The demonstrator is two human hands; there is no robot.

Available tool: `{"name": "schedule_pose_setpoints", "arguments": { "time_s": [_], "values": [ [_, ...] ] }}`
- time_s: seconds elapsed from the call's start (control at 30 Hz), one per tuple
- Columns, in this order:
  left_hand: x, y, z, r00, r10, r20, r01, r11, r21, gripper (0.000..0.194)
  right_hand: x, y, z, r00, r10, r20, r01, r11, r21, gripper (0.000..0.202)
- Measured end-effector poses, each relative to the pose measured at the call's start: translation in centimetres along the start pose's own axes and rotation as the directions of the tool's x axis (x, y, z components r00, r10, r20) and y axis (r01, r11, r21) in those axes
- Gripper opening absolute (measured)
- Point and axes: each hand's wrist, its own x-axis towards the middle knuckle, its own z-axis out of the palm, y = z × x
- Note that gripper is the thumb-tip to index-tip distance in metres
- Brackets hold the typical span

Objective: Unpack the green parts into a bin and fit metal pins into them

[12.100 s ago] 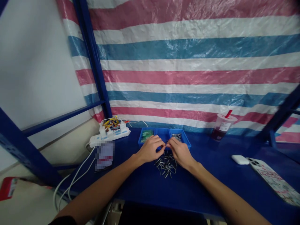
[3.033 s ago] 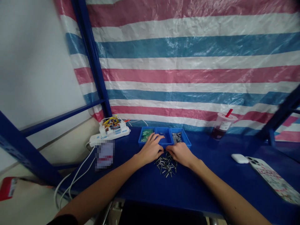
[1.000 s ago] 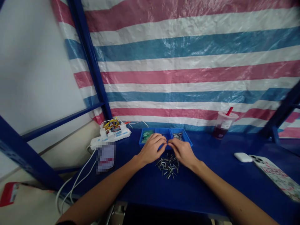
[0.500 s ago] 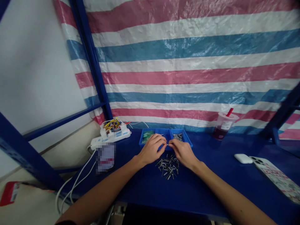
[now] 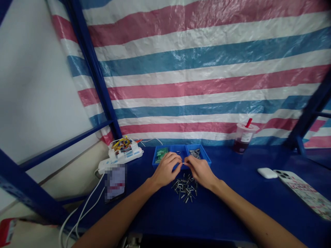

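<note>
My left hand [image 5: 167, 169] and my right hand [image 5: 202, 171] meet over the front edge of a blue tray [image 5: 208, 160], fingertips pinched. Between them is a small, thin, pale piece [image 5: 183, 163]; its exact kind is too small to make out. Just below my hands lies a loose pile of short dark metal pins [image 5: 185, 190]. The tray has three compartments: green pieces [image 5: 161, 154] in the left one, a few thin bits in the middle, and grey metal pins [image 5: 194, 153] in the right one. My left hand partly covers the tray's front.
A white power strip [image 5: 121, 159] with cables and a blurred phone-like object [image 5: 115, 182] are at left. A lidded cup with a red straw [image 5: 242, 139], a white earphone case [image 5: 267, 173] and a phone [image 5: 302, 193] stand or lie at right. Striped sheeting [image 5: 181, 89] hangs behind.
The camera view has shifted slightly, so the tray and pile sit a little lower. Both hands stay together in a pinch, with the small piece still between their fingertips.
</note>
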Motion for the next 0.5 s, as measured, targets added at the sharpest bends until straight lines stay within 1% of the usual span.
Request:
{"name": "schedule_pose_setpoints", "arguments": {
  "time_s": [0.2,0.37,0.5],
  "values": [
    [-0.08,-0.09,-0.04,1.000,0.013,-0.008,-0.013,1.000,-0.005,0.012,0.12,-0.23,-0.05,1.000,0.013,-0.017,-0.013,1.000,-0.025,0.019],
    [-0.09,-0.18,-0.01,1.000,0.000,-0.005,0.000,1.000,-0.007,0.012,-0.09,0.07,0.21,1.000,0.002,0.031,-0.002,1.000,0.020,0.012],
    [-0.13,-0.05,0.16,1.000,0.005,0.005,-0.005,1.000,-0.023,0.011,-0.28,0.26,0.22,0.999,0.004,0.040,-0.004,1.000,-0.009,0.016]
  ]
}}
